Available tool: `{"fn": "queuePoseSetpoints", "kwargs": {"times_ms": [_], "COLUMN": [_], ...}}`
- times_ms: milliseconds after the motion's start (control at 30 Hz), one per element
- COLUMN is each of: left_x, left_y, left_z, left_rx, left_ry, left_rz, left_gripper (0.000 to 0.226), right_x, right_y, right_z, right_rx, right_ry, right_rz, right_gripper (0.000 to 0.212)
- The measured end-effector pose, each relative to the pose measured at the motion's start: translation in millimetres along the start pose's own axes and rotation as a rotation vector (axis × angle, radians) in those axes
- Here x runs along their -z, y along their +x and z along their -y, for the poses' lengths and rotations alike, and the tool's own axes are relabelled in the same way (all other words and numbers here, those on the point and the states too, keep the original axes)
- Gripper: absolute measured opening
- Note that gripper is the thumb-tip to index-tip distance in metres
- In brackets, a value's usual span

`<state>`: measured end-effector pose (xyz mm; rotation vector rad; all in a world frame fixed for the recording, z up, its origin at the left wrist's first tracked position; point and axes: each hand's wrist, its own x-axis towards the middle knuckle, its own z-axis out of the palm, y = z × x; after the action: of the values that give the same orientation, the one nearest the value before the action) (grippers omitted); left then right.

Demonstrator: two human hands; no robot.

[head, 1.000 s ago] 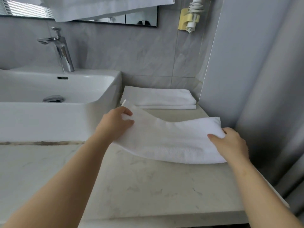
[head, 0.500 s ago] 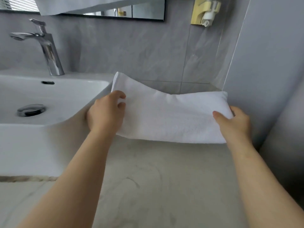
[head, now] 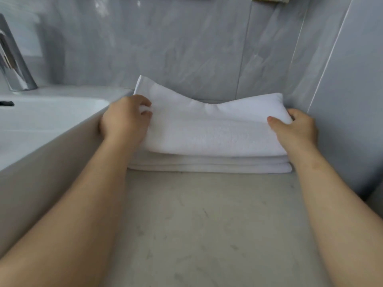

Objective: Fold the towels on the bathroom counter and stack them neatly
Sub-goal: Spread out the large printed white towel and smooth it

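White towel [head: 211, 129], no writing.

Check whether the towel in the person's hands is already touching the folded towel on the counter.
Touching. The head view shows the held towel resting with its front edge on the folded towel, no gap between.

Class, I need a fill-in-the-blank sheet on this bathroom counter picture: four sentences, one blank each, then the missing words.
1. The left hand and the right hand both grip a folded towel whose colour is ____.
2. That towel is held over a stack of folded towels that lies on the ____.
3. The stack sits against the tiled ____ at the back.
4. To the left of the stack stands the white ____.

Missing words: white; counter; wall; sink
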<state>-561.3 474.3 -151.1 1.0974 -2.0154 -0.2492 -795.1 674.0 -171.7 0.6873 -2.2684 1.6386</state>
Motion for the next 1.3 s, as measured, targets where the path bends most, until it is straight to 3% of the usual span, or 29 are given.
{"fn": "queuePoseSetpoints", "kwargs": {"times_ms": [233,400,533,633,700,767,867,933,1300], "left_x": [-25,-37,-37,-40,-45,-54,-69,-73,-71], "left_y": [17,16,13,10,8,3,-3,-3,-5], "left_z": [5,14,16,8,-3,-11,-8,-3,-7], "left_rx": [0.060,0.147,0.171,0.038,-0.194,-0.308,-0.213,-0.170,-0.192], "left_ry": [0.031,0.040,0.134,0.327,0.288,0.206,0.300,0.356,0.399], "left_rz": [0.115,0.201,0.330,0.271,0.154,0.216,0.504,0.592,0.587], "left_gripper": [0.024,0.022,0.024,0.040,0.047,0.050,0.053,0.053,0.050], "right_x": [-20,-25,-25,-25,-28,-38,-56,-59,-58], "right_y": [18,24,20,17,15,8,-6,-10,-15], "right_z": [-16,-26,-29,-19,-3,12,14,10,12], "right_rx": [-0.029,-0.053,-0.128,-0.077,0.103,0.248,0.242,0.177,0.105], "right_ry": [-0.022,-0.068,-0.201,-0.563,-0.690,-0.705,-0.811,-0.835,-0.833], "right_rz": [0.071,0.099,0.180,0.155,0.126,0.218,0.451,0.556,0.618], "right_gripper": [0.036,0.023,0.040,0.054,0.059,0.062,0.062,0.062,0.051]}}
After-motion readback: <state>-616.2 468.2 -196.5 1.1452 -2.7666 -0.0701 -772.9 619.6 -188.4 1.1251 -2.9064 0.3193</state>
